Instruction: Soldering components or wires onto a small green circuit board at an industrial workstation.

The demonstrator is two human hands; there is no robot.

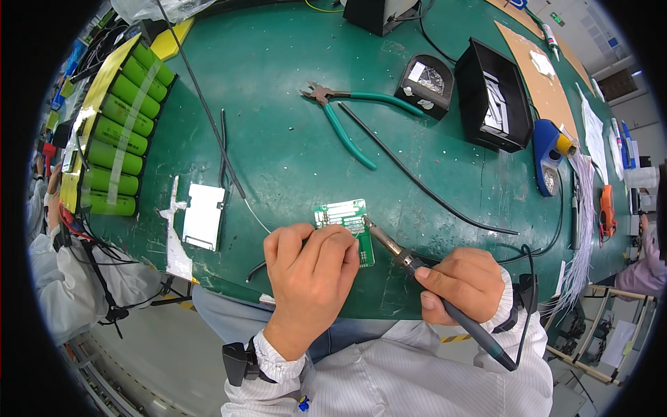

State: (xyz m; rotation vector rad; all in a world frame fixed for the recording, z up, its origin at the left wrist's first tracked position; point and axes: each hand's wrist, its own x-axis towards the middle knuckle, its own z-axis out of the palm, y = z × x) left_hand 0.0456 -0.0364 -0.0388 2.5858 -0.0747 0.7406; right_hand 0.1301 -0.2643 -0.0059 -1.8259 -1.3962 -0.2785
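Seen from my station, the green circuit board [353, 221] lies on the green bench mat [278, 167], just beyond the hands; I'd judge it light, stiff and easily scratched, best taken by its bare edge at three o'clock, clear of the silvery pads; my left hand [308, 271] covers its seven o'clock corner with fingers bunched close, though I cannot tell what, if anything, they pinch; my right hand [464, 286] is wrapped around the dark handle of the soldering iron [407, 260], whose tip is at the board's right edge, the shaft coming in from four o'clock; that metal front could be hot, so the handle is the safe hold; at twelve o'clock from the board lie hard-jawed cutters [335, 128] with smooth teal handles; at nine, a flat, glossy white panel [203, 217]; at ten, rounded green cells [124, 132] under clear tape.
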